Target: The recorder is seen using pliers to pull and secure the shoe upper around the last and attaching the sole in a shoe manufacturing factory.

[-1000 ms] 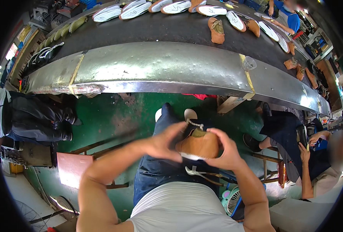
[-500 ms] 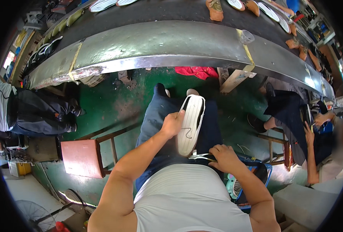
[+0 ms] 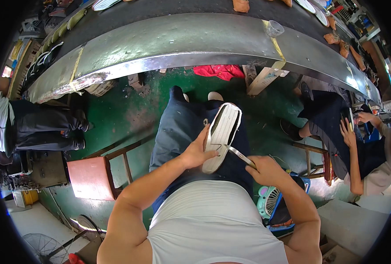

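On my lap lies a shoe with a long white underside facing up and a dark strip along its edge. My left hand grips its left side, thumb across the white face. A thin bent line crosses the white face near that thumb. In my right hand, fingers wrapped round it, is a slim silver metal tool; its exact kind I cannot make out. The tool's tip meets the right edge of the shoe, near its lower half.
A metal-edged workbench curves across ahead, with shoe parts on its dark top. A brown stool stands left, a green fan by my right hip. Another person's hand works at right; a person in dark trousers is at left.
The silver tool has come up from below the shoe to its right edge with my right hand. The shoe has tilted to the right, and my left thumb now lies across it.
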Available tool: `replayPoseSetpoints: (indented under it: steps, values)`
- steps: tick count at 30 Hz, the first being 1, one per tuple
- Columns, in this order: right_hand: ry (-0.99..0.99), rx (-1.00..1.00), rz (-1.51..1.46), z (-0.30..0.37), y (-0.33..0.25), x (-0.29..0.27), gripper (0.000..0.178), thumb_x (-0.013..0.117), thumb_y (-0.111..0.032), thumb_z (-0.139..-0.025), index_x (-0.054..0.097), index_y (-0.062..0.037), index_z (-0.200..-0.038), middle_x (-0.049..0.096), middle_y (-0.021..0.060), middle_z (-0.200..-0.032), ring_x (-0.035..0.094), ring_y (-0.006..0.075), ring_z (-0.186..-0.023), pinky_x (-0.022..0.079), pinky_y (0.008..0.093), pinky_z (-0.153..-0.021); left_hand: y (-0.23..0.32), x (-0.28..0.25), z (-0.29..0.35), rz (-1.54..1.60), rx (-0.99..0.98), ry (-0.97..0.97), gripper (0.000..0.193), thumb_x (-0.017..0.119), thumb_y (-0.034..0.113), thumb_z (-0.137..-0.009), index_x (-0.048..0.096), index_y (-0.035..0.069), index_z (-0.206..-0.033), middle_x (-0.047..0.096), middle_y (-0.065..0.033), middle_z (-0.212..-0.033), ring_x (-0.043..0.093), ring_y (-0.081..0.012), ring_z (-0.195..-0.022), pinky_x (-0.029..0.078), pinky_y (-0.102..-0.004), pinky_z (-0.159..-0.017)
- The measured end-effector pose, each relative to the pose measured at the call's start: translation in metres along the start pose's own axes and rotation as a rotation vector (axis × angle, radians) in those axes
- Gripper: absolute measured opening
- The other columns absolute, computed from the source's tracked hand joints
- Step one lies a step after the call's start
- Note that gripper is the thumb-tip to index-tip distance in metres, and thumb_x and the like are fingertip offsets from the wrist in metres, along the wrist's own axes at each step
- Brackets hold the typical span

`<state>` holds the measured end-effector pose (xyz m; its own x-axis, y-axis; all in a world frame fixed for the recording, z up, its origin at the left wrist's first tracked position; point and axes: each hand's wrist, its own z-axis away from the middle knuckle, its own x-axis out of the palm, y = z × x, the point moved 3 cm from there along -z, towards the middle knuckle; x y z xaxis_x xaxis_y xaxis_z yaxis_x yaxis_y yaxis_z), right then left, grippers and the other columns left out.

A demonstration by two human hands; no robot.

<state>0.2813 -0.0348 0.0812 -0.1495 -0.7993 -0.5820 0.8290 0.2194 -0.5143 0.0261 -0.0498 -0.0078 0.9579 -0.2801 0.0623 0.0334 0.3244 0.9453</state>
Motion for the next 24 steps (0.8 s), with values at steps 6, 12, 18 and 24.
replayPoseSetpoints:
  steps: [6,12,18,24]
  values:
    - [0.546,-0.4,0.458,-0.04,-0.027,-0.021,0.038,0.064,-0.018,-0.089,0.06,0.0007,-0.122,0.066,0.0167,-0.094,0.067,0.036,-0.089,0.053,0.0438,-0.076,-0.011,0.001,0.001,0.034,0.014,-0.047,0.105,0.08,0.009,-0.08,0.01,-0.002,-0.158,0.039,-0.021,-0.154,0.037,-0.0268,-0.144,0.028,-0.0346,-0.119]
    - [0.05,-0.399,0.235,-0.062,-0.031,-0.019,0.018,0.065,-0.02,-0.09,0.061,-0.002,-0.091,0.067,0.0195,-0.086,0.065,0.0405,-0.08,0.052,0.046,-0.071,-0.022,-0.008,-0.003,-0.066,0.073,-0.088,0.115,0.081,0.007,-0.078,-0.001,-0.001,-0.158,0.039,-0.0206,-0.153,0.037,-0.0265,-0.143,0.029,-0.034,-0.119]
    - [0.13,-0.449,-0.023,-0.057,-0.042,-0.007,0.021,0.062,-0.017,-0.093,0.058,0.0032,-0.097,0.065,0.0228,-0.082,0.065,0.0434,-0.086,0.052,0.0478,-0.077,-0.003,-0.018,-0.003,-0.09,-0.039,-0.181,0.114,0.08,0.007,-0.079,-0.003,-0.002,-0.157,0.031,-0.0244,-0.156,0.034,-0.0302,-0.145,0.028,-0.0345,-0.119]
    - [-0.259,-0.071,0.32,-0.056,-0.064,-0.047,0.024,0.061,-0.017,-0.094,0.056,0.0061,-0.097,0.066,0.0259,-0.094,0.064,0.0435,-0.092,0.05,0.0494,-0.083,0.001,-0.013,0.001,-0.081,-0.016,-0.25,0.099,0.066,0.029,-0.096,-0.006,-0.001,-0.158,0.021,-0.0192,-0.162,0.028,-0.0254,-0.147,0.025,-0.0342,-0.12]
